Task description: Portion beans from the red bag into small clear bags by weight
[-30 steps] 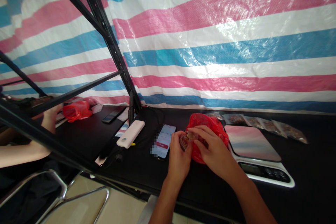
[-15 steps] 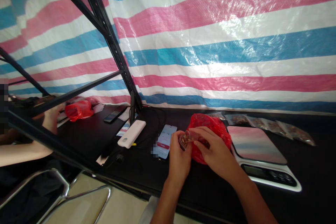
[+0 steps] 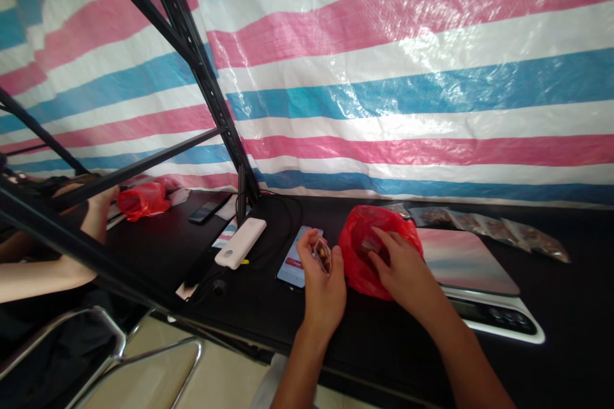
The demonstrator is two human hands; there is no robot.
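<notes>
A small clear plastic packet of brown pieces point(image 3: 322, 256) sits pinched between thumb and fingers of the half-closed left hand point(image 3: 321, 294), just beside a lit black smartphone point(image 3: 292, 271); the loosely open right hand point(image 3: 398, 265) rests on a crumpled red plastic bag point(image 3: 355, 262), near a flat digital kitchen scale point(image 3: 467, 262).

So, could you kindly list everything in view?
tarpaulin: 1, pink, blue, white stripes, behind table
rack frame: 1, black, left
table: 1, black, underneath
plastic bag: 1, red, under right hand
second plastic bag: 1, red, table's left end
lit smartphone: 1, black, beside left hand
unlit smartphone: 1, black, behind power bank
power bank: 1, white, left of lit smartphone
kitchen scale: 1, white, right of bag
sachets: several, clear, behind scale
packet: 1, clear, in left hand
chair frame: 1, silver, lower left
co-worker's arm: 1, far left
left hand: 1, holding packet
right hand: 1, on plastic bag
</notes>
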